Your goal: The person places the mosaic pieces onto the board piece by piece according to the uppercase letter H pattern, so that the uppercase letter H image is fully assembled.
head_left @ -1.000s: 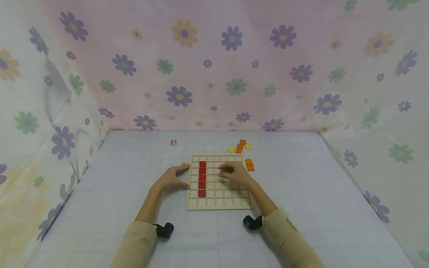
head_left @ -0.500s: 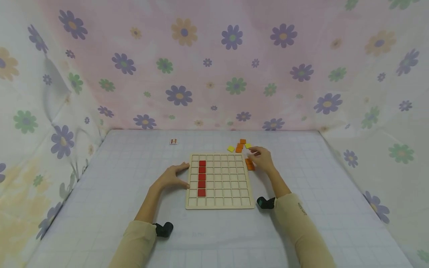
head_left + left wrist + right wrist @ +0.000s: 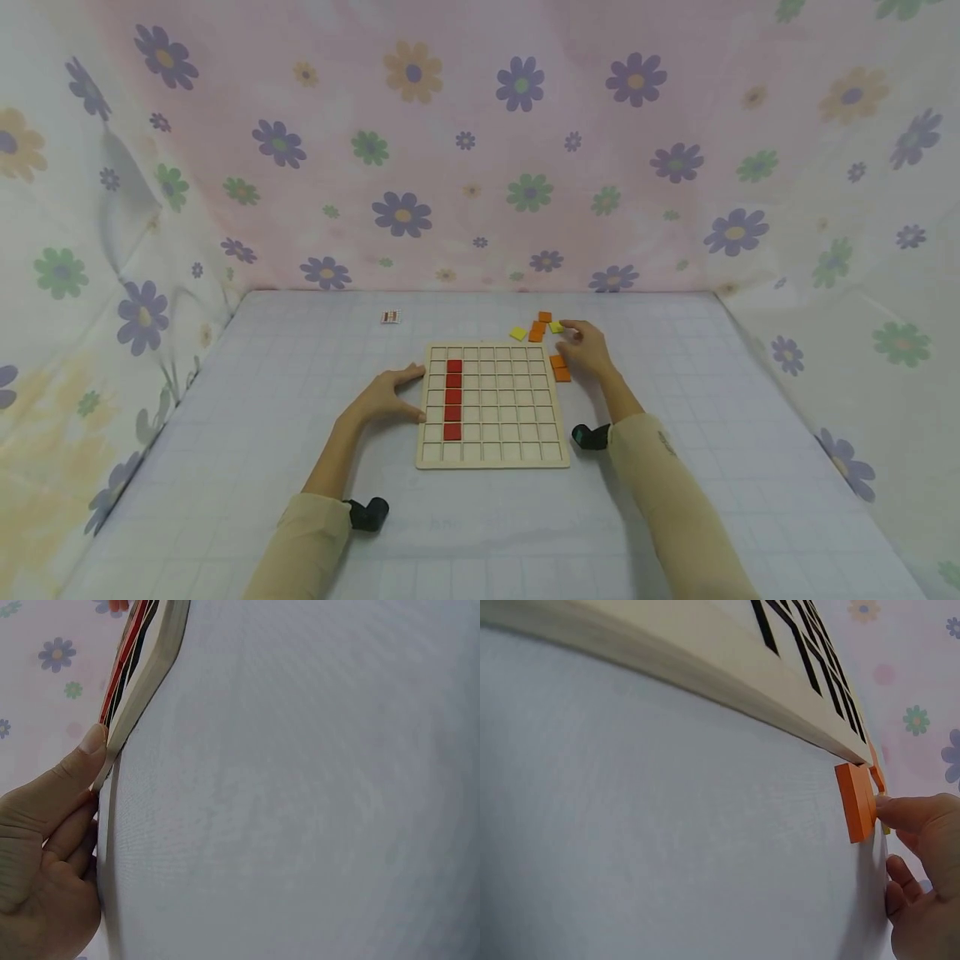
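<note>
A pale wooden grid board (image 3: 491, 466) lies flat on the table, with several red square tiles (image 3: 453, 397) in one column at its left. The left hand (image 3: 378, 398) has thumb and index finger spread along the board's left edge; the left wrist view shows the thumb (image 3: 91, 742) at the rim. Past the board's right edge, the right hand (image 3: 588, 350) has its index fingertip right at a yellow tile (image 3: 556, 327). Its thumb lies lower, near two orange tiles (image 3: 561, 374). In the right wrist view, the thumb overlaps the orange tile (image 3: 856, 802).
Behind the board's right corner lie several more orange tiles (image 3: 537, 327) and another yellow tile (image 3: 518, 333). A small printed card (image 3: 391, 317) rests at the back left. Flowered cloth (image 3: 465, 192) hangs around the table's back and sides.
The right hand has moved from over the board to the loose tiles on the right, then slightly farther back to the yellow tile. The left hand and the red tiles stay put.
</note>
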The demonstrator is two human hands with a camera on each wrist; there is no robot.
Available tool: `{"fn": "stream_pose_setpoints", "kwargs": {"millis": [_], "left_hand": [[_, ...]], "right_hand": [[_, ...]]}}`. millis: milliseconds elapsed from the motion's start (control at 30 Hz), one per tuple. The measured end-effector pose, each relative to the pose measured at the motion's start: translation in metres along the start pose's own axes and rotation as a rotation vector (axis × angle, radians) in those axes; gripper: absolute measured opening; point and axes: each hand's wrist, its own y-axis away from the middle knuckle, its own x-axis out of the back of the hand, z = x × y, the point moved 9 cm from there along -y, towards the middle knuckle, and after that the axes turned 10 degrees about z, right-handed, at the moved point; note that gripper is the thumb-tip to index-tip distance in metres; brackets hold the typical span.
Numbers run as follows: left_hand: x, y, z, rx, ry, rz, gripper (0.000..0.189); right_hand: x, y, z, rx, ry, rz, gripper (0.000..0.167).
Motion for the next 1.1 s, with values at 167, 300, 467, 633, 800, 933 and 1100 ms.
{"fn": "stream_pose_setpoints", "kwargs": {"millis": [167, 300, 467, 633, 800, 933, 1100], "left_hand": [[0.0004, 0.0008, 0.0009, 0.001, 0.005, -0.004, 0.089], [0.0001, 0.0005, 0.0005, -0.002, 0.0, -0.001, 0.088], [0.0005, 0.0006, 0.0006, 0.003, 0.005, 0.003, 0.088], [0.0002, -0.0001, 0.0005, 0.005, 0.01, -0.002, 0.088], [0.0002, 0.0001, 0.0003, 0.013, 0.008, -0.005, 0.088], [0.0001, 0.0003, 0.0001, 0.011, 0.006, -0.004, 0.088], [0.0004, 0.0003, 0.0013, -0.001, 0.015, 0.002, 0.087]], "right_hand": [[-0.0058, -0.0052, -0.0021, 0.099, 0.047, 0.002, 0.042], [-0.0072, -0.0054, -0.0041, 0.117, 0.058, 0.011, 0.041], [-0.006, -0.0029, -0.003, 0.044, 0.056, 0.005, 0.042], [-0.0026, -0.0033, -0.0002, -0.023, 0.054, 0.006, 0.047], [-0.0069, -0.0062, -0.0013, 0.012, 0.08, -0.049, 0.05], [-0.0111, -0.0084, -0.0048, 0.082, 0.113, -0.078, 0.047], [-0.0096, -0.009, -0.0035, 0.067, 0.132, -0.052, 0.042]]}}
